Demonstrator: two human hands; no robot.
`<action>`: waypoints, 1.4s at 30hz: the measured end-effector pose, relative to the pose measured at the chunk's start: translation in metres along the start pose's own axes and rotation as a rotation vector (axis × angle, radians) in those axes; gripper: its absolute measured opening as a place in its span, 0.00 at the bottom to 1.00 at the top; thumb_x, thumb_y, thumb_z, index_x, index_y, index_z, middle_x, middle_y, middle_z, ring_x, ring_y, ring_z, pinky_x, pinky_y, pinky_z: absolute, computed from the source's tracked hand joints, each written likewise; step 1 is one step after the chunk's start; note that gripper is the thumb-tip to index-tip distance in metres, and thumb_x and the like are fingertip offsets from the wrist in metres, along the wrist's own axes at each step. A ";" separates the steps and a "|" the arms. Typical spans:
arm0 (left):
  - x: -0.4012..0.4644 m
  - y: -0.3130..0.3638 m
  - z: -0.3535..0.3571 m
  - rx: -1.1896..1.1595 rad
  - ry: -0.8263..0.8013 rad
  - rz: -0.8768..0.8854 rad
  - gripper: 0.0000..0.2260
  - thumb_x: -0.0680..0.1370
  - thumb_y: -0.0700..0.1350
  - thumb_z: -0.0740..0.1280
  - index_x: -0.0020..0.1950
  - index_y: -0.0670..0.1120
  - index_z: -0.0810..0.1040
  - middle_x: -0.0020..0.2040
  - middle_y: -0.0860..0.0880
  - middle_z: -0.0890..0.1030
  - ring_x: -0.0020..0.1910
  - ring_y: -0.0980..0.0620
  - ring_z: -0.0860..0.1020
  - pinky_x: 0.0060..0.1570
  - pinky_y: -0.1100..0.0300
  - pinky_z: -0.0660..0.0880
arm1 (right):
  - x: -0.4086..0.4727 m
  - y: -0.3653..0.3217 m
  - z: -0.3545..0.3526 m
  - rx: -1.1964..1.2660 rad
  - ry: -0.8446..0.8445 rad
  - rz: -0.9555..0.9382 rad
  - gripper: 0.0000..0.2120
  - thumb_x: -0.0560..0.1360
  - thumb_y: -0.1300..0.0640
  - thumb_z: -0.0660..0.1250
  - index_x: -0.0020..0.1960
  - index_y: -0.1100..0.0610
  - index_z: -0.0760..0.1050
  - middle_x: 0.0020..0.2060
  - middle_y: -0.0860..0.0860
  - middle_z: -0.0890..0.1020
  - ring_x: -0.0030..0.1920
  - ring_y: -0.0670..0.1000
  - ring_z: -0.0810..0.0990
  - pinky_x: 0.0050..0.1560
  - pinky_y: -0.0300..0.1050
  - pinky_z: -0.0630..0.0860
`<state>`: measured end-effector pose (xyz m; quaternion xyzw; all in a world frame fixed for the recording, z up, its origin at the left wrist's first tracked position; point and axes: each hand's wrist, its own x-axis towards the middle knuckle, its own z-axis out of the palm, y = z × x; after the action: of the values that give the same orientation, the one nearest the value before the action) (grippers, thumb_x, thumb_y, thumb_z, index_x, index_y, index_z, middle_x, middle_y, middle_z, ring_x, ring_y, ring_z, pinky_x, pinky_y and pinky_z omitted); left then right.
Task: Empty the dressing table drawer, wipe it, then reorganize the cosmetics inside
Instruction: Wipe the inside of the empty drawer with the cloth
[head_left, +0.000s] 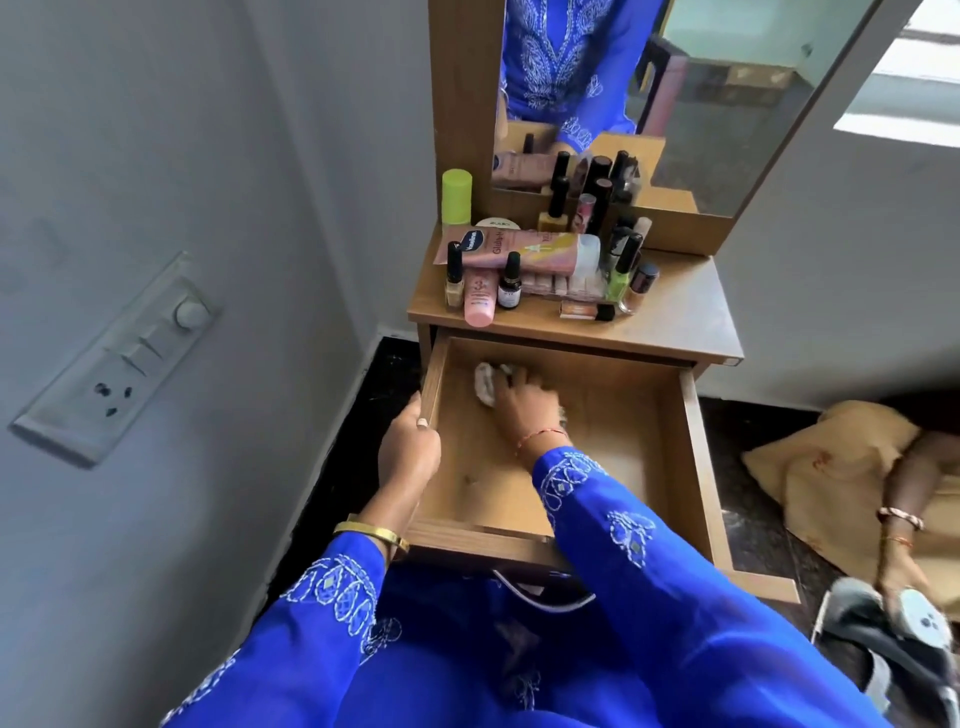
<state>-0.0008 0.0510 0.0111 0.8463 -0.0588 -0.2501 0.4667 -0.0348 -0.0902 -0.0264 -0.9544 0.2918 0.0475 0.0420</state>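
On the far left, a switchboard (117, 358) sits on the grey wall, well apart from the work. Moving right, my left hand (410, 447) grips the left wall of the drawer (696, 457), fingers curled over its top edge; I judge it is there to steady the drawer so it does not slide while I rub. Next, inside the drawer, my right hand (524, 400) presses a crumpled pale cloth (485, 384) against the floor near the back-left corner, fingers bent down over it. The hand is blurred, so I cannot tell how tightly it holds the cloth. Apart from hand and cloth, the drawer holds nothing I can see, so I judge the emptying is done and the wiping is in hand.

Above it, the cosmetics wait on the tabletop (675, 312), crowded toward the left and back, probably to keep them within reach for refilling. A lime-capped bottle (457, 197) stands at the left, a pink Vaseline tube (524, 249) lies across a clear organiser (566, 286), and a yellow-green nail polish (621, 273) stands at its right end. The mirror (727, 104) rises behind. Far right, on the floor, another person's hand (904, 592) rests on some footwear (898, 649).
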 end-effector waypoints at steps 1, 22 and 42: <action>0.000 0.000 -0.001 -0.006 -0.002 -0.002 0.21 0.81 0.40 0.50 0.74 0.51 0.60 0.72 0.50 0.68 0.50 0.55 0.76 0.39 0.73 0.69 | -0.003 0.011 0.003 -0.028 0.038 0.053 0.18 0.77 0.63 0.52 0.65 0.64 0.67 0.57 0.65 0.73 0.54 0.66 0.76 0.47 0.55 0.75; -0.002 0.001 0.004 0.020 0.048 0.034 0.22 0.80 0.40 0.52 0.74 0.51 0.59 0.70 0.46 0.70 0.30 0.53 0.73 0.28 0.60 0.70 | -0.090 0.068 -0.044 0.220 -0.708 0.074 0.10 0.67 0.64 0.64 0.48 0.60 0.78 0.38 0.54 0.77 0.33 0.50 0.72 0.31 0.39 0.67; -0.024 0.018 0.012 -0.161 -0.385 0.340 0.12 0.76 0.56 0.63 0.53 0.49 0.75 0.41 0.53 0.81 0.37 0.59 0.80 0.34 0.76 0.71 | -0.087 0.006 -0.040 1.609 0.126 0.192 0.16 0.64 0.54 0.60 0.48 0.54 0.81 0.53 0.52 0.80 0.55 0.50 0.77 0.55 0.44 0.73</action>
<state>-0.0253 0.0403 0.0293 0.7211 -0.2678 -0.3283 0.5482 -0.1076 -0.0515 0.0233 -0.6038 0.3189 -0.2271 0.6944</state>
